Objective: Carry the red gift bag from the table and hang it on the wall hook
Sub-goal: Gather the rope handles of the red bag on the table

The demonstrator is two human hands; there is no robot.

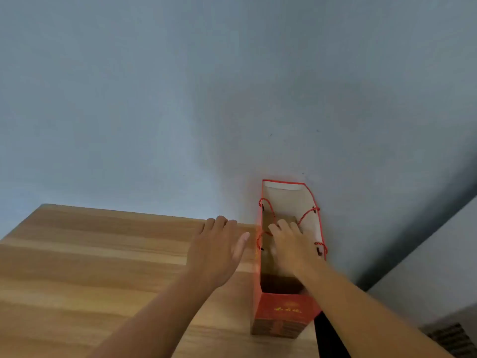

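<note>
On the wooden table (90,267), at the far left, bare grain is seen and nothing else. Next, the left hand (219,250) is held flat above the tabletop, fingers spread, nothing gripped, just left of the bag's side wall. Right of that hand, the red gift bag (284,308) is stood upright at the table's right edge, against the grey wall (180,86). Its outside is red with gold lettering, its lining pale, its mouth wide open. Red twisted cord handles (307,215) are draped at the rim. A brown box is glimpsed inside. The right hand (290,245) is reached into the mouth, fingers loosely extended; whether a cord is pinched cannot be told.
</note>
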